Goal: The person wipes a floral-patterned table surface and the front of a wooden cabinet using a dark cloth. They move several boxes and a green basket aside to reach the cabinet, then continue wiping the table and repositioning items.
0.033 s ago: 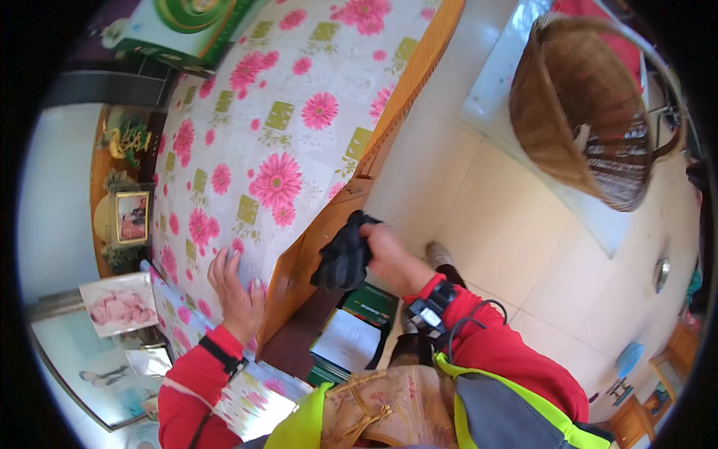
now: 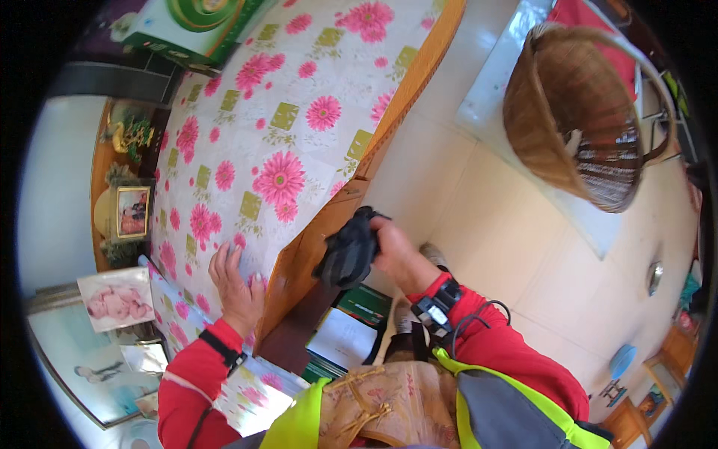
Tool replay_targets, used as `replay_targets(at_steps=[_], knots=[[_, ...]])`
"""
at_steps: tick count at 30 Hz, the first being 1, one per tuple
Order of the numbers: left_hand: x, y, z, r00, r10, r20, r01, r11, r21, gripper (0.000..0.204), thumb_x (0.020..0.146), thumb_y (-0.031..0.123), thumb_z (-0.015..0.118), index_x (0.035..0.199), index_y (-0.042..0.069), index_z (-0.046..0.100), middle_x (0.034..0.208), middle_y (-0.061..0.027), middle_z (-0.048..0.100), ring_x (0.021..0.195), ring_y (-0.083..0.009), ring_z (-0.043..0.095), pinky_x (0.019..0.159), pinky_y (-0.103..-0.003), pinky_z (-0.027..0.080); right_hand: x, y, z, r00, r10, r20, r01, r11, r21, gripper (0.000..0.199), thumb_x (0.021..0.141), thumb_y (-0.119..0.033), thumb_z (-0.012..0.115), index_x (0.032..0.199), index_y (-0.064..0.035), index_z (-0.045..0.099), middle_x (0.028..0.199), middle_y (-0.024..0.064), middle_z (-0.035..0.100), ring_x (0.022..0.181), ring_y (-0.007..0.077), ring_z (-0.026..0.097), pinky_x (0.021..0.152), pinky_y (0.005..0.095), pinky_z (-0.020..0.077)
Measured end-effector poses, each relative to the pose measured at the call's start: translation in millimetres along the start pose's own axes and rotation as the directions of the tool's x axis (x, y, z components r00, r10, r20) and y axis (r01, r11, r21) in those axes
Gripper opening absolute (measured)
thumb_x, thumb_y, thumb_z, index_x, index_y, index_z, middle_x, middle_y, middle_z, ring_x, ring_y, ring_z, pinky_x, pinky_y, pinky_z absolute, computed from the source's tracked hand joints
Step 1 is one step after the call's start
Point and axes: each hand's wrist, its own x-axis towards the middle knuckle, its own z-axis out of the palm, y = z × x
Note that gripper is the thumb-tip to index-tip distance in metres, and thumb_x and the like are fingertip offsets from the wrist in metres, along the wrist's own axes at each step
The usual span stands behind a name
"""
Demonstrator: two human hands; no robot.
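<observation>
A dark, bunched-up cloth (image 2: 346, 251), black and grey, hangs from my right hand (image 2: 398, 254), whose fingers are closed round its upper right side. It is held just off the wooden edge of a cabinet (image 2: 310, 224). What kind of cloth it is does not show. My left hand (image 2: 238, 288) lies with fingers spread on the flowered tablecloth (image 2: 247, 127), near the cabinet's front corner. Nothing is in it. Below the cloth, green boxes (image 2: 365, 305) and a white sheet or booklet (image 2: 342, 338) lie by a dark reddish-brown surface.
A wicker basket (image 2: 550, 127) with a tall handle stands to the right, over the tiled floor (image 2: 516, 217). At the far left are a green-and-white box (image 2: 191, 34), a framed photo (image 2: 132, 212) and a baby picture (image 2: 116, 299). A blue round object (image 2: 623, 361) is at lower right.
My right hand and the dark cloth have shifted slightly to the right. My left hand stays on the tablecloth. The whole view has moved a little.
</observation>
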Motion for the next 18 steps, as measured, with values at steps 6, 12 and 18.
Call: replay_targets(at_steps=[6,12,18], knots=[[0.3,4.0,-0.6,0.997,-0.029,-0.076,0.027,0.999,-0.036,0.063,0.079,0.017,0.064,0.137,0.003,0.042,0.143,-0.0234,0.038,0.130,-0.0440,0.035,0.111,-0.055,0.026,-114.8,-88.0,95.8,0.925,-0.344,0.164,0.335,0.939,0.081,0.021,0.089,-0.007,0.046,0.099,0.0011,0.062,0.091,0.0153,0.068,0.083,0.0324,0.070,0.077,0.0460,0.0593],[-4.4,-1.2,6.4,0.994,-0.083,-0.069,0.080,0.996,-0.045,0.065,0.077,0.016,0.066,0.137,0.006,0.042,0.145,-0.0201,0.037,0.132,-0.0419,0.034,0.112,-0.054,0.026,-77.9,-104.3,173.4,0.517,-0.477,0.711,0.510,-0.495,-0.703,0.042,0.080,-0.026,0.066,0.119,-0.0110,0.065,0.125,0.0208,0.057,0.112,0.0408,0.057,0.088,0.0567,0.0488],[-0.7,-1.3,4.8,0.997,-0.049,-0.052,0.047,0.999,-0.022,0.064,0.079,0.014,0.064,0.138,0.005,0.041,0.147,-0.0209,0.037,0.134,-0.0419,0.033,0.113,-0.053,0.025,-49.9,-92.9,142.8,0.426,-0.202,0.882,0.232,-0.918,-0.322,0.046,0.077,-0.033,0.067,0.123,-0.0241,0.065,0.144,0.0110,0.048,0.136,0.0383,0.037,0.102,0.0691,0.0294]])
